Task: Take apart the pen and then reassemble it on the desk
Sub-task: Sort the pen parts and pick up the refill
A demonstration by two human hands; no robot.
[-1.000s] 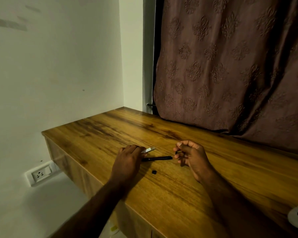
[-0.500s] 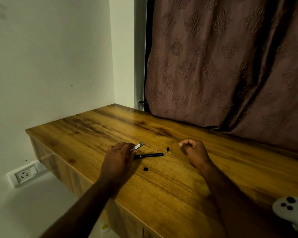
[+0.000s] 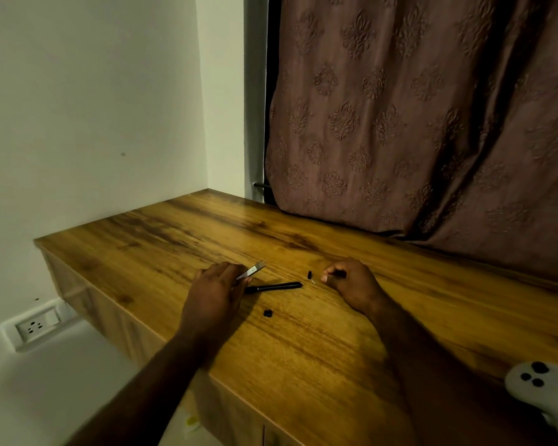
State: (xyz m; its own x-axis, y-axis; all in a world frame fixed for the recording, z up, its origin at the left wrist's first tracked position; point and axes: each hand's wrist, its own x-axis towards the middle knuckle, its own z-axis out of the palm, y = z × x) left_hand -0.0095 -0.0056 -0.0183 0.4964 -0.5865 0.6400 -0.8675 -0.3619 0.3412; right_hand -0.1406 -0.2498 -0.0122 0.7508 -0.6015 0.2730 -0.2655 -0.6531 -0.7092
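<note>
The pen lies in pieces on the wooden desk [image 3: 303, 365]. A black barrel [image 3: 274, 287] rests flat between my hands. My left hand [image 3: 213, 294] rests on the desk, its fingers on a silver clip-like piece [image 3: 253, 271] that sticks out toward the right. A small black tip piece [image 3: 310, 274] lies just left of my right hand [image 3: 351, 280], which is curled into a loose fist on the desk with a dark bit showing at the fingers. A small black cap piece [image 3: 267, 313] sits nearer the front edge.
A white controller [image 3: 543, 391] lies at the desk's right front corner. A brown patterned curtain [image 3: 416, 123] hangs behind the desk. A wall socket [image 3: 33, 326] is low on the left wall. The desk's left edge drops off near my left arm.
My right hand drew back to the right from the barrel's end, and the small black tip piece now lies on the desk beside it. The left hand stays put.
</note>
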